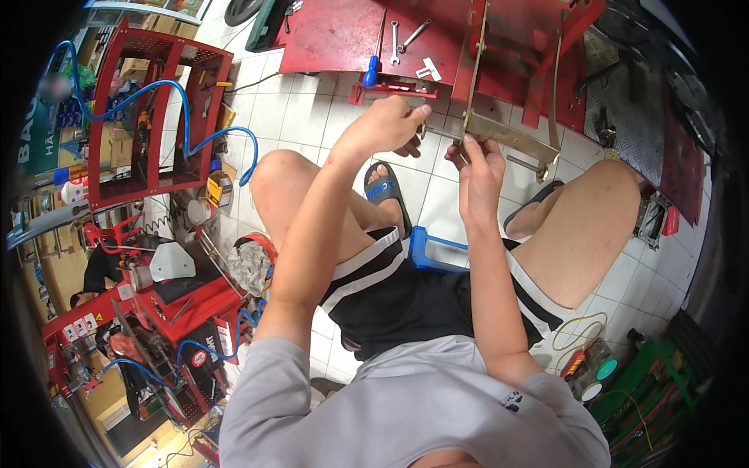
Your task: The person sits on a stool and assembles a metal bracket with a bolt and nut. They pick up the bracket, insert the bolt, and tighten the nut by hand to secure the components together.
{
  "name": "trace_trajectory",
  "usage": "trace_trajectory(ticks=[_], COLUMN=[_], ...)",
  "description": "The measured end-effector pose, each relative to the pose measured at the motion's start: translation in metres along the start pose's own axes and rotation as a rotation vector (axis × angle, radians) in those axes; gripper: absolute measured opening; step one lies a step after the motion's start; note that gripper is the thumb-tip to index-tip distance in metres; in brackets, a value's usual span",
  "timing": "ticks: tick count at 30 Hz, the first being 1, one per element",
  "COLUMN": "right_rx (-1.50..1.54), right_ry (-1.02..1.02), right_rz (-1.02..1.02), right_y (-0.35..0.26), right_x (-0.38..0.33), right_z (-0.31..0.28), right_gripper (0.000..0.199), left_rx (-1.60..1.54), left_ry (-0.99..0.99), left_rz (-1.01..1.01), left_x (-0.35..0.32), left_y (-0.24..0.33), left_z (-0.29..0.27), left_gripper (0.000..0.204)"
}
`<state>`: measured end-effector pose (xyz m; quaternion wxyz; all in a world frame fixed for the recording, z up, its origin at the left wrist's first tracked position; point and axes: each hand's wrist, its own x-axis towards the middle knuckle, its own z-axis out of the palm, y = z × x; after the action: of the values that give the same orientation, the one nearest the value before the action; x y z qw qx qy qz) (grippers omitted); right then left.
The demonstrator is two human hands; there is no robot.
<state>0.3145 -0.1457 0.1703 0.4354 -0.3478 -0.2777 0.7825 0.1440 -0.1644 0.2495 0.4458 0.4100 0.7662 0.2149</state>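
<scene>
A red metal frame [541,74] with upright flat metal bars and a dull cross plate [511,134] stands in front of me. From its left corner a thin metal rod [442,133] sticks out sideways. My left hand [384,127] is closed at the rod's free end, with a small grey metal part between thumb and fingers; its exact kind is unclear. The fingers of my right hand [477,165] pinch at the plate's left corner, where the rod meets it. What the right fingertips grip is hidden. A second bolt [530,164] projects from the plate's right end.
Two wrenches [395,39] and a blue-handled screwdriver [371,72] lie on the red platform [331,43]. A blue plastic stool [425,248] is beneath me. At left stand a red tool cart [101,148] and a looping blue hose [183,97]. A green rack [663,390] is at lower right.
</scene>
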Motion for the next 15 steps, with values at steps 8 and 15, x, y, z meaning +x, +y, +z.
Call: trace_trajectory(ticks=[8,15], right_rx=[-0.091,-0.089], right_ry=[0.040,0.041], right_rz=[-0.043,-0.020], right_y=[0.001,-0.002], right_x=[-0.001,0.001], right_z=[-0.001,0.001], right_gripper=[0.016,0.016], left_rx=[-0.615,-0.508], left_ry=[-0.035,0.137], left_rz=[0.238,0.199], left_x=[-0.003,-0.007], left_y=[-0.019,-0.020], left_z=[-0.010,0.003], left_gripper=[0.038,0.033])
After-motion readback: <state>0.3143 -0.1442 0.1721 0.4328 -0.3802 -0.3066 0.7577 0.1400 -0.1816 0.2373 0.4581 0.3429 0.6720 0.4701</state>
